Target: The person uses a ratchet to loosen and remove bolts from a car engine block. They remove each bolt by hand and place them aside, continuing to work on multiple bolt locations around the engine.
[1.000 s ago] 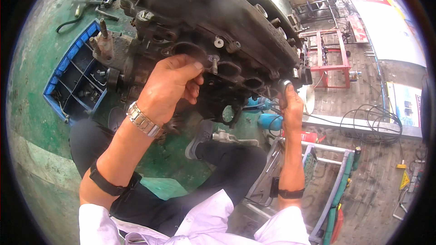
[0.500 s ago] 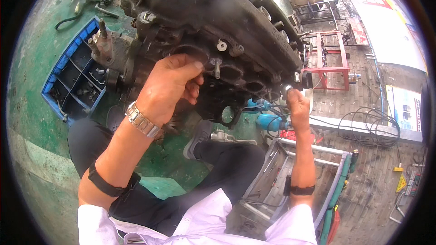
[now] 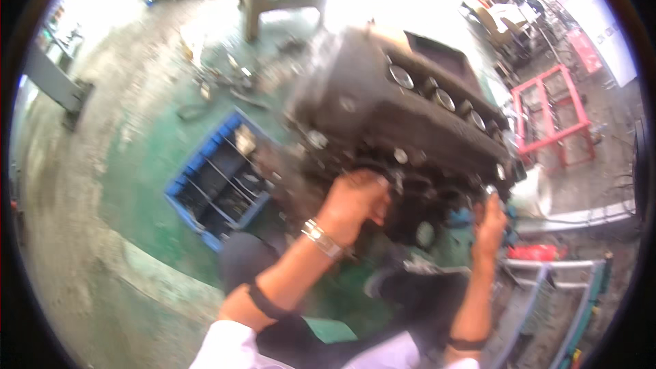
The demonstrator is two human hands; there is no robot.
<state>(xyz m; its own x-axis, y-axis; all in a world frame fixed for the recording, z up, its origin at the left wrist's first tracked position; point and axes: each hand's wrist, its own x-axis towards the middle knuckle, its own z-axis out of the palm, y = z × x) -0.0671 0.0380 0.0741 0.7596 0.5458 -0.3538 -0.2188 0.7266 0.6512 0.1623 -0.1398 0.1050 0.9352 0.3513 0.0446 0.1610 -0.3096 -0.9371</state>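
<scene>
A large dark, greasy engine (image 3: 383, 116) stands in front of me, with several round holes along its upper side. My left hand (image 3: 352, 206), with a metal watch (image 3: 321, 238) on its wrist, is at the engine's near lower side, beside a short stud (image 3: 399, 183). Its fingers are curled closed, and blur hides whether anything is pinched in them. At the engine's right end, my right hand (image 3: 489, 227) is closed with the thumb up. A small shiny metal end shows at its top; its kind cannot be made out.
A blue divided crate (image 3: 183, 206) with small parts lies left of the engine on the green floor (image 3: 147, 232). Loose tools (image 3: 229, 82) lie beyond it. To the right are a red metal frame (image 3: 555, 133) and a silver-and-green metal frame (image 3: 591, 294).
The view has swung left and up, so engine, crate and hands appear farther right and lower. Both hands keep about the same places at the engine. The picture is now blurred.
</scene>
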